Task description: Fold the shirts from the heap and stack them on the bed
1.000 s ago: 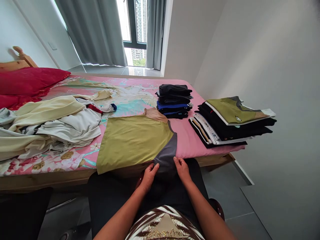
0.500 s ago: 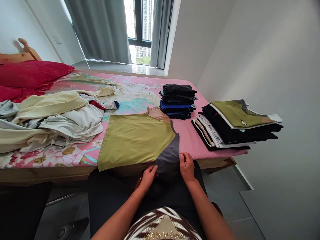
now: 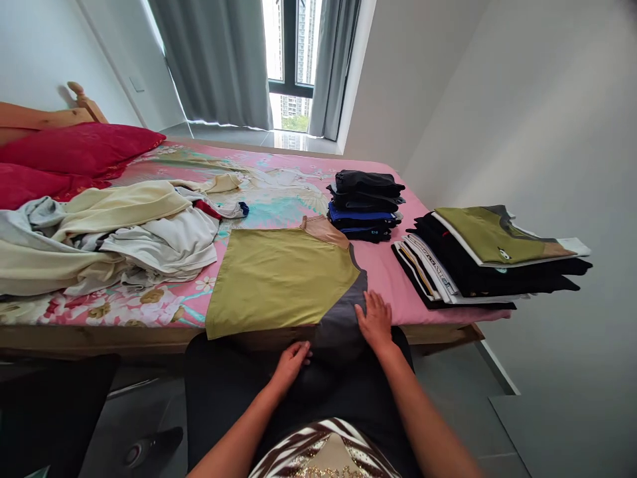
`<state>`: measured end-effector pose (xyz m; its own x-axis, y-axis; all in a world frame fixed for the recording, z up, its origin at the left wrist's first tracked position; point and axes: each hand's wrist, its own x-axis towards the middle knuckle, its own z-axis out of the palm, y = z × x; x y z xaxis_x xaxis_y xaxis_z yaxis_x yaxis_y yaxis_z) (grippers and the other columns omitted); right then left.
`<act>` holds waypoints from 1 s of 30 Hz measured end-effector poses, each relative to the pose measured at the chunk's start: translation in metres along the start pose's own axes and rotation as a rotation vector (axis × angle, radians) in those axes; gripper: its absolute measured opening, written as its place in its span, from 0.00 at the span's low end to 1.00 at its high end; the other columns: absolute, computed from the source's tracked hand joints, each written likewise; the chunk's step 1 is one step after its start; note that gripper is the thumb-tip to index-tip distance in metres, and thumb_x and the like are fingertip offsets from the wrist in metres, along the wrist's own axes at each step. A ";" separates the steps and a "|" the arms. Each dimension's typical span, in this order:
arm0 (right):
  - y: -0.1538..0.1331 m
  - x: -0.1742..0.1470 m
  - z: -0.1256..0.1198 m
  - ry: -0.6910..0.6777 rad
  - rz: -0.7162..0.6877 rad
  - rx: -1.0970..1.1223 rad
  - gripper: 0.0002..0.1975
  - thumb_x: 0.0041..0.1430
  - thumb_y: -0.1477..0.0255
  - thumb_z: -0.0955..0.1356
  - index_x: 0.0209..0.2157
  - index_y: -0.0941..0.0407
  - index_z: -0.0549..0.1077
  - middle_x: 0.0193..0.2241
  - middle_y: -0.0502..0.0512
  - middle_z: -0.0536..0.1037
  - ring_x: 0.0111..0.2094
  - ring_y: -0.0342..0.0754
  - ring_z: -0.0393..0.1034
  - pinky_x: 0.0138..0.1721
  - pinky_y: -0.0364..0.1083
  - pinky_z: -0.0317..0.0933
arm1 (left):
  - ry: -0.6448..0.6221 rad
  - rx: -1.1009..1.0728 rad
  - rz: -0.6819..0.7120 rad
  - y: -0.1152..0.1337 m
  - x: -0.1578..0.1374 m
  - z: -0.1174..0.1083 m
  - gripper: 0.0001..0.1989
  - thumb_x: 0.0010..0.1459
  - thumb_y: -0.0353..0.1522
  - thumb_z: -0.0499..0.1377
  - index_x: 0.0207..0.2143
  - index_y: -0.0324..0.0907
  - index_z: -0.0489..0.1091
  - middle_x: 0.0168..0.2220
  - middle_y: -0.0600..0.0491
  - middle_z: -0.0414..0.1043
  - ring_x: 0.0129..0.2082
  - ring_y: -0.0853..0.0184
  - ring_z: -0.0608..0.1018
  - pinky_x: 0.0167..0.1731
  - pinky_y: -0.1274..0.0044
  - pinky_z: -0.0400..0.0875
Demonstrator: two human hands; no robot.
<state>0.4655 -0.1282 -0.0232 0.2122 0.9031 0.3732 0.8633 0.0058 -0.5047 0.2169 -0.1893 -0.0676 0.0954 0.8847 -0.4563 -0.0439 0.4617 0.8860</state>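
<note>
An olive-green T-shirt [image 3: 279, 282] with dark grey and tan shoulder panels lies spread on the bed, its near edge hanging over the side towards my lap. My right hand [image 3: 375, 320] is open, with its fingers spread on the grey panel near the neckline. Just below the shirt's near edge is my left hand [image 3: 292, 365], its fingers curled together beside the grey sleeve. No cloth shows between those fingers.
Rumpled cream and grey clothes [image 3: 149, 232] lie in a heap on the left. Folded dark clothes [image 3: 365, 206] are stacked behind the shirt. A second folded stack [image 3: 468, 259], with an olive top, sits at the bed's right end. Red pillows [image 3: 84, 153] are at the far left.
My left hand has let go of the grey sleeve and drawn down a little. My right hand has opened and moved from the sleeve's edge onto the panel. The view has shifted slightly left.
</note>
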 end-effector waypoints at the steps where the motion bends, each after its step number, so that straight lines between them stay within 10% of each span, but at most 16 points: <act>1: 0.010 -0.010 -0.008 0.044 0.000 0.036 0.24 0.58 0.61 0.61 0.50 0.61 0.69 0.54 0.69 0.68 0.57 0.61 0.58 0.58 0.65 0.46 | 0.046 -0.059 -0.037 -0.001 -0.001 -0.009 0.26 0.43 0.52 0.63 0.35 0.39 0.73 0.30 0.50 0.75 0.25 0.70 0.74 0.26 0.78 0.64; 7: 0.028 -0.075 -0.027 -0.006 0.429 0.459 0.25 0.50 0.53 0.66 0.41 0.58 0.70 0.39 0.61 0.75 0.42 0.54 0.69 0.48 0.53 0.62 | 0.331 -0.533 0.006 0.013 -0.018 -0.080 0.23 0.48 0.49 0.62 0.38 0.41 0.68 0.35 0.51 0.74 0.30 0.68 0.78 0.30 0.76 0.70; 14: 0.008 -0.068 -0.003 -0.325 0.705 0.895 0.22 0.42 0.55 0.72 0.36 0.55 0.72 0.37 0.53 0.78 0.43 0.52 0.71 0.41 0.46 0.66 | 0.490 -0.871 0.192 0.037 -0.029 -0.156 0.11 0.52 0.36 0.61 0.37 0.43 0.68 0.32 0.55 0.74 0.33 0.67 0.78 0.35 0.73 0.73; 22: -0.005 -0.065 -0.019 -0.525 0.748 1.155 0.22 0.42 0.59 0.74 0.38 0.56 0.75 0.40 0.56 0.79 0.43 0.54 0.73 0.43 0.50 0.67 | 0.433 -0.543 0.055 0.042 -0.032 -0.178 0.16 0.43 0.38 0.68 0.30 0.40 0.68 0.23 0.59 0.70 0.19 0.74 0.71 0.26 0.78 0.71; 30: -0.016 -0.043 -0.035 -0.477 0.747 1.144 0.16 0.43 0.57 0.72 0.26 0.55 0.72 0.27 0.51 0.78 0.37 0.53 0.72 0.34 0.46 0.66 | 0.452 -0.213 0.098 0.049 -0.033 -0.201 0.26 0.38 0.49 0.68 0.32 0.37 0.74 0.28 0.54 0.73 0.27 0.71 0.72 0.27 0.80 0.68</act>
<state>0.4584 -0.1825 -0.0035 0.0741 0.9020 -0.4254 -0.2592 -0.3945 -0.8816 0.0115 -0.1834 -0.0261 -0.3575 0.8421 -0.4039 -0.2372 0.3365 0.9113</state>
